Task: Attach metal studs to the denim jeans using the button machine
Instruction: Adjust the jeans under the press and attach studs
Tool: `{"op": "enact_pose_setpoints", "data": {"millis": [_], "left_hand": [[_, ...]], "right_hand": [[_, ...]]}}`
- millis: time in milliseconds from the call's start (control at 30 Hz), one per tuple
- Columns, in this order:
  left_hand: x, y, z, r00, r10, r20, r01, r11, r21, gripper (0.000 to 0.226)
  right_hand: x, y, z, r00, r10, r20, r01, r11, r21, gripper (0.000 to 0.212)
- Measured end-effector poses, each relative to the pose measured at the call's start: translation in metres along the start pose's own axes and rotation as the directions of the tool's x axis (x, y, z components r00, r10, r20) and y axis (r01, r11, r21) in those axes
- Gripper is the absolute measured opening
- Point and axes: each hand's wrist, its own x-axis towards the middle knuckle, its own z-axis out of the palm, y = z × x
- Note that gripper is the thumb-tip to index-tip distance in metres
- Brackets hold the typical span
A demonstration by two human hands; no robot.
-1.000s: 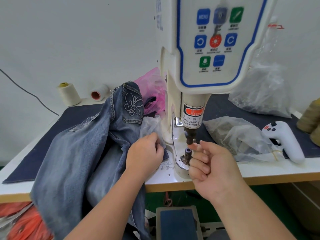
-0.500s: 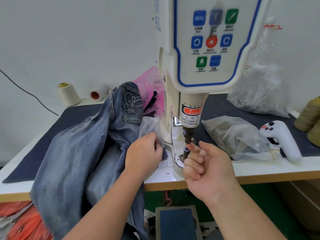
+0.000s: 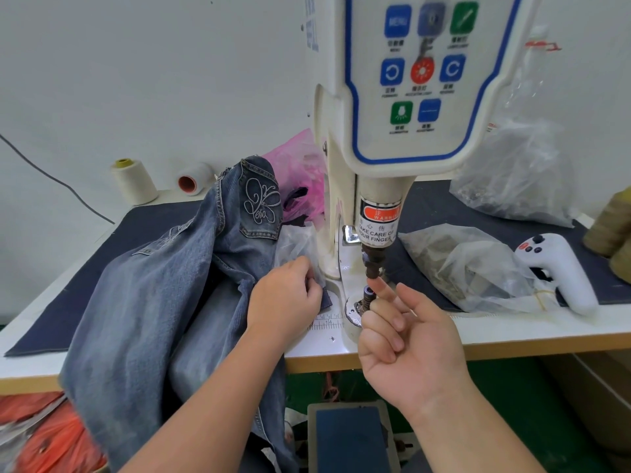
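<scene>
The blue denim jeans lie heaped on the table left of the white button machine, one embroidered pocket standing up. My left hand grips a fold of the jeans just left of the machine base. My right hand is palm up in front of the machine. Its index finger is straight, the tip touching between the upper punch and the lower die; the other three fingers are curled. No stud is visible in either hand.
Clear plastic bags and a white handheld controller lie right of the machine. A pink bag and two thread cones stand at the back left. A foot pedal sits under the table.
My right hand has rolled more palm up and its index finger has straightened up to the punch tip. My left hand and the jeans have stayed put.
</scene>
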Motion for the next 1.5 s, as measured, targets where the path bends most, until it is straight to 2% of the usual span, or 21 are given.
{"op": "enact_pose_setpoints", "data": {"millis": [467,600,633,800,867,933,1000,1067,1167,1233,1367,1433,1500], "left_hand": [[0.001,-0.002,0.001,1.0,-0.001,0.002,0.0,1.0,0.008,0.009],[0.001,-0.002,0.002,1.0,0.006,0.001,-0.006,1.0,0.017,0.008],[0.001,-0.001,0.002,1.0,0.006,0.0,-0.006,1.0,0.019,0.008],[0.001,-0.001,0.001,1.0,0.013,-0.006,-0.013,1.0,0.022,0.011],[0.0,-0.001,0.001,1.0,0.012,-0.006,-0.012,1.0,0.022,0.011],[0.001,-0.001,0.001,1.0,0.012,-0.002,-0.012,1.0,0.025,0.011],[0.001,0.0,0.001,1.0,0.01,0.0,-0.01,1.0,0.024,0.011],[0.001,0.0,0.0,1.0,0.0,0.002,0.0,1.0,0.018,0.01],[0.001,0.0,0.0,1.0,-0.005,0.002,0.005,1.0,0.01,0.008],[0.0,0.001,0.0,1.0,-0.01,0.002,0.01,1.0,0.003,0.008],[0.0,0.002,-0.003,1.0,-0.016,0.005,0.016,1.0,0.008,0.007],[0.0,0.004,-0.005,0.999,-0.022,0.028,0.022,1.0,-0.015,0.007],[0.0,0.004,-0.01,0.998,-0.026,0.066,0.03,0.998,-0.062,0.007]], "right_hand": [[0.0,0.007,-0.007,0.994,-0.013,0.104,0.013,1.0,0.007,0.02],[-0.003,0.006,-0.009,0.978,0.006,0.207,-0.004,1.0,-0.012,0.056],[-0.003,0.005,-0.009,0.976,0.003,0.218,0.001,1.0,-0.021,0.059],[-0.005,0.0,-0.01,0.977,0.012,0.211,-0.014,1.0,0.008,0.039],[-0.008,0.001,-0.01,0.968,0.026,0.25,-0.04,0.998,0.052,0.048],[-0.011,0.001,-0.013,0.957,0.034,0.289,-0.056,0.996,0.067,0.067],[-0.014,0.0,-0.014,0.96,0.033,0.279,-0.04,0.999,0.019,0.073],[-0.013,-0.004,-0.016,0.981,0.027,0.192,-0.014,0.997,-0.074,0.061],[-0.012,-0.01,-0.021,0.999,-0.039,0.021,0.043,0.974,-0.22,0.011],[-0.012,-0.014,-0.026,0.995,-0.093,-0.034,0.08,0.954,-0.29,0.018],[-0.014,-0.021,-0.04,0.976,-0.193,-0.103,0.107,0.834,-0.542,0.027],[-0.013,-0.024,-0.048,0.937,-0.337,-0.095,0.149,0.63,-0.762,0.031],[-0.011,-0.027,-0.054,0.878,-0.477,-0.039,0.185,0.414,-0.891,0.026]]}}
